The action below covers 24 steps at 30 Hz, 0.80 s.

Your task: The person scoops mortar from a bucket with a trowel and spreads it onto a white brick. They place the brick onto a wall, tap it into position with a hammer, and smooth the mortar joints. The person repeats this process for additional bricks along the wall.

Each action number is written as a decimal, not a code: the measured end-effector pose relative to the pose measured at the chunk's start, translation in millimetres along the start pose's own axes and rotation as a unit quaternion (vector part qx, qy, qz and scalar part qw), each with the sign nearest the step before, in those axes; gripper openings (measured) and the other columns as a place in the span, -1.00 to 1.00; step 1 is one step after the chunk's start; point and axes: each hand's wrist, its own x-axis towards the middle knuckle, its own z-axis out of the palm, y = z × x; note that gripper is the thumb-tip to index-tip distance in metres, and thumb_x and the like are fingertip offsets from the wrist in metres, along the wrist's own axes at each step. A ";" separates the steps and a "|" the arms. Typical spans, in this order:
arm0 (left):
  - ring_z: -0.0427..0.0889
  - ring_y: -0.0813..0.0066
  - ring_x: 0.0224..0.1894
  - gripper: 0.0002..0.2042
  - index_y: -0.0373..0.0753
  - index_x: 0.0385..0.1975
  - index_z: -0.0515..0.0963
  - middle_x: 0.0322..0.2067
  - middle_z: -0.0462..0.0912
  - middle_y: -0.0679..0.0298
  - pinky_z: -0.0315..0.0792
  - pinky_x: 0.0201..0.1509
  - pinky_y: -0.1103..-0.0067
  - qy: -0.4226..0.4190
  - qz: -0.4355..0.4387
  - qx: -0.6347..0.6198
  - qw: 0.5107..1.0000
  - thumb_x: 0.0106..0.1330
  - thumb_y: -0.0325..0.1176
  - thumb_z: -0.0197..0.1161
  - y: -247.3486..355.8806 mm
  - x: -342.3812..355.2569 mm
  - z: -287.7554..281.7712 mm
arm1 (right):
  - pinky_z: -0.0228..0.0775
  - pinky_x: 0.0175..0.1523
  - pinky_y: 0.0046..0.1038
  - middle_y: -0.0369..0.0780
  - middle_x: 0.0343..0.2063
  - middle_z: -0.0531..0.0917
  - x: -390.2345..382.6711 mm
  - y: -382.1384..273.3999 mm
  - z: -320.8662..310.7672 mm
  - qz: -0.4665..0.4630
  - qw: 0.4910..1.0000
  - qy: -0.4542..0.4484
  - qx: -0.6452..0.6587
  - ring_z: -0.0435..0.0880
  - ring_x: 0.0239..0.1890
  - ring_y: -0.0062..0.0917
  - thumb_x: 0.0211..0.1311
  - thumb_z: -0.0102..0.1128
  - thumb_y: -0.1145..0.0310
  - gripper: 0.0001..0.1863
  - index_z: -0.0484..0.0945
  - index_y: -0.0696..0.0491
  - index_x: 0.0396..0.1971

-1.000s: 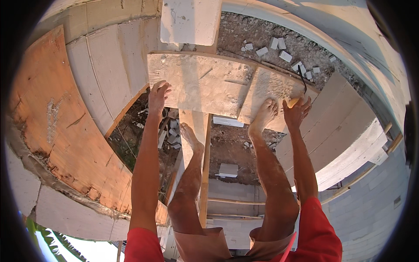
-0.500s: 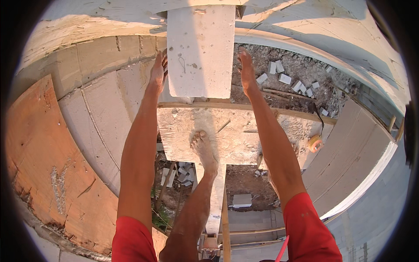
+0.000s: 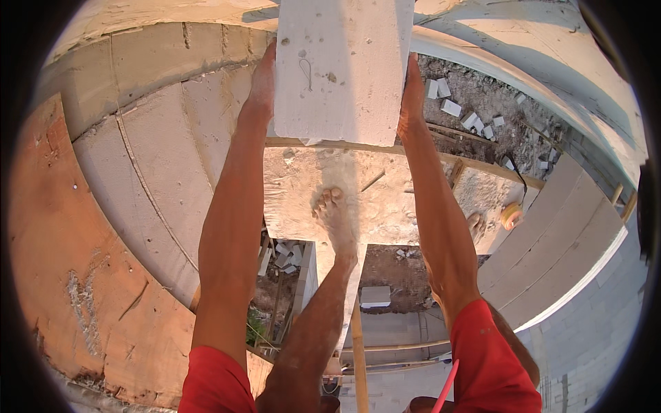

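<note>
A large pale concrete block (image 3: 337,82) with small pits and a scratched loop on its face is between my two hands, running out of the top of the view. My left hand (image 3: 263,81) presses against its left side, and my right hand (image 3: 412,96) against its right side. Part of each hand's fingers is hidden along the block's edges. Below the block's near end, my bare foot (image 3: 337,217) stands on a dusty plank platform (image 3: 296,179).
At the left leans an orange-brown board (image 3: 69,227) beside a pale block wall (image 3: 158,158). Broken white block pieces (image 3: 451,108) lie on the ground far below. A yellow tape roll (image 3: 510,216) rests near the platform's right end. Bamboo poles (image 3: 358,358) show beneath.
My hands have closed in from beside the block onto its sides. The block now appears larger and farther right. My other foot has come into view on the platform.
</note>
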 end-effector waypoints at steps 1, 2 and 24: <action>0.42 0.27 0.32 -0.34 -0.19 0.45 0.25 0.33 0.41 0.19 0.35 0.36 0.34 0.014 0.008 0.010 1.000 0.54 0.16 -0.14 2.4 -4.9 0.0 | 0.56 0.16 -0.19 -0.03 0.10 0.58 -5.0 0.5 0.6 -0.007 1.000 -0.008 0.008 0.64 0.14 -0.30 0.51 -0.24 -0.23 -0.27 0.32 0.06 0.37; 0.41 0.24 0.34 -0.32 -0.19 0.45 0.26 0.35 0.40 0.15 0.33 0.37 0.31 0.030 0.019 0.025 0.999 0.53 0.18 -0.14 2.2 -10.2 1.3 | 0.55 0.16 -0.19 -0.02 0.09 0.58 -8.9 1.7 0.7 -0.024 0.999 -0.028 0.013 0.64 0.13 -0.30 0.50 -0.23 -0.23 -0.26 0.32 0.06 0.37; 0.24 0.24 0.50 0.01 -0.15 0.46 0.25 0.40 0.36 0.04 0.23 0.53 0.19 -0.166 0.012 0.483 0.859 -0.07 -0.07 0.60 -47.0 -28.7 -116.0 | 0.45 0.14 -0.07 -0.07 0.08 0.59 10.0 27.4 -23.1 -0.036 0.998 -0.049 0.026 0.59 0.12 -0.23 0.01 0.41 0.11 -0.18 0.43 0.10 0.31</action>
